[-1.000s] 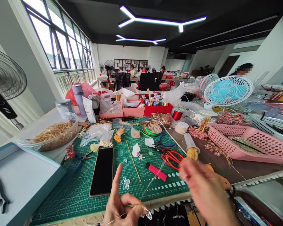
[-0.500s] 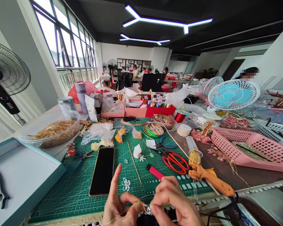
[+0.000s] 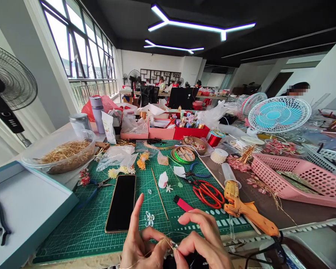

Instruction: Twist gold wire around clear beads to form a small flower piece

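Observation:
My left hand and my right hand meet at the front edge of a green cutting mat. Between them, a small clear crystal bead sits on fine wire. My left thumb and middle finger pinch the wire while the index finger points up. My right fingertips close on the bead, partly hiding it. Just beyond my hands lie a clear crystal flower and a black smartphone. Red-handled scissors and an orange glue gun lie to the right.
A pink perforated basket and a blue desk fan stand on the right. A clear bowl of straw-coloured fibres sits at the left. Pink and red boxes line the mat's far side. A person is at the far right.
My right hand has come down from above the scissors and closed on the bead, uncovering the glue gun. My left hand has stayed near the mat's edge, and the view has tilted slightly.

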A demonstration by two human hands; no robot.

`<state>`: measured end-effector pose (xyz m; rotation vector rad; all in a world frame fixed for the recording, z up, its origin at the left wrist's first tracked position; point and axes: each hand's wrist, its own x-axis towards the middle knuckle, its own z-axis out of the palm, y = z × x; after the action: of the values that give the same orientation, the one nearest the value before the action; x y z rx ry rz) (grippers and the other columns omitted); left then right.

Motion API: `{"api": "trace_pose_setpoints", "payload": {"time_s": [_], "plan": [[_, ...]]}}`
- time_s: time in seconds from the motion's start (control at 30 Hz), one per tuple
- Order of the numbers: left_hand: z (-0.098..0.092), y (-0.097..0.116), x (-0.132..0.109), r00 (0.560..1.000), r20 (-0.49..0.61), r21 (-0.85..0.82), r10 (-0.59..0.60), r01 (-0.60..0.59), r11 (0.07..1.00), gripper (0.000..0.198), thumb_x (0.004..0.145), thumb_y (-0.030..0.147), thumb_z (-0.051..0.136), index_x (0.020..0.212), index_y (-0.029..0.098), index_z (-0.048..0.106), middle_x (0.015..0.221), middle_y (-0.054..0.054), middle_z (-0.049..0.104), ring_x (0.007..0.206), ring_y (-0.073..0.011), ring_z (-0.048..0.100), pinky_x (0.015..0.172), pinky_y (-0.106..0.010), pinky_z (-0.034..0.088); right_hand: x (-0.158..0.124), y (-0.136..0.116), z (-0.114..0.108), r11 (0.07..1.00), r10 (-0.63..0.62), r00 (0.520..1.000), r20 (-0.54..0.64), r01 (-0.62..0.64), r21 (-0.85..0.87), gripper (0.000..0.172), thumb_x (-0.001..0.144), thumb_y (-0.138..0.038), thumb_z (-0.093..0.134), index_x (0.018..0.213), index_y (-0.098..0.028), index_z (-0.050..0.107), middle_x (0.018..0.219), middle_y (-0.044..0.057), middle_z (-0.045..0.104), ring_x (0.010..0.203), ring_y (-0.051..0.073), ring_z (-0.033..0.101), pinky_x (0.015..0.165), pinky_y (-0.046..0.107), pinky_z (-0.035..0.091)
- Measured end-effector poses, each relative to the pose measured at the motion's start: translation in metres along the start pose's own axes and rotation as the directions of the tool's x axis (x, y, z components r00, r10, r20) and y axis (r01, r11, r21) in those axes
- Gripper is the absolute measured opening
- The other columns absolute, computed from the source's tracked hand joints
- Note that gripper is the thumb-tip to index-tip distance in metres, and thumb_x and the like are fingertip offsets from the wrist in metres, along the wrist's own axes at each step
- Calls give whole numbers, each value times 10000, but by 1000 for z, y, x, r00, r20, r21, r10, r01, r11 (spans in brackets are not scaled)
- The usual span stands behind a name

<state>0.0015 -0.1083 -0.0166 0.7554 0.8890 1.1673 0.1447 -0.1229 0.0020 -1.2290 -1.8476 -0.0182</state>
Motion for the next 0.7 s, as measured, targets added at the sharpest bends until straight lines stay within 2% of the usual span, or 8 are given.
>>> {"api": "trace_pose_setpoints", "payload": {"time_s": [0.07,0.17,0.27,0.37,0.5,0.57,0.63,0.7], "plan": [[0,0,0,1000,-3,5,4,-4,1000,1049,675,385,751,1429,337,24,597,29,684,373,-37,427,380,-125,328,-1,0,2,1000,8,1000,-12,-8,8,161,636,-91,557,603,-221,469,959,38,508,954,243,496,722,325,441],[1,-2,0,1000,-17,6,20,-19,1000,1034,674,374,754,1431,333,51,592,29,685,389,-45,455,381,-125,331,-2,-2,8,999,40,994,-100,-37,31,157,662,-104,522,597,-218,436,951,34,509,964,252,487,738,360,418],[2,-5,0,997,-42,60,61,-59,996,1022,691,371,738,1429,327,32,585,33,686,401,-57,489,393,-130,356,-3,-6,14,1000,-5,989,-147,1,-30,162,666,-102,499,591,-220,418,930,29,535,960,264,483,805,428,387],[1,-12,0,989,-49,145,139,-130,981,997,727,370,704,1427,316,-4,598,34,691,405,-63,514,413,-137,393,-4,-7,17,998,-22,989,-144,13,-69,167,655,-87,496,596,-221,417,921,24,561,959,267,484,864,466,356],[-8,-27,0,973,3,231,231,-226,946,908,794,389,619,1439,282,-13,666,3,714,409,-78,541,396,-149,393,-8,0,19,999,26,994,-103,-28,-20,159,684,-94,527,615,-219,459,918,19,568,917,235,505,793,383,389],[-14,-35,1,957,22,317,289,-281,906,831,831,359,572,1442,289,13,712,-17,732,373,-67,517,370,-144,367,-8,5,18,995,76,996,-43,-73,63,138,725,-118,553,668,-230,497,859,5,578,843,194,539,727,317,419],[-18,-40,1,931,33,387,364,-348,854,769,844,312,554,1439,306,67,730,-22,744,356,-62,505,372,-144,369,-6,8,13,964,173,980,99,-189,187,87,771,-174,578,809,-247,550,853,-7,598,822,170,571,709,277,449],[-20,-43,0,905,28,425,425,-396,814,739,828,275,577,1434,297,155,713,-24,747,379,-83,538,405,-160,413,-3,7,7,891,255,917,308,-346,292,129,805,-232,573,933,-251,578,898,0,617,866,170,586,753,272,461]]}}
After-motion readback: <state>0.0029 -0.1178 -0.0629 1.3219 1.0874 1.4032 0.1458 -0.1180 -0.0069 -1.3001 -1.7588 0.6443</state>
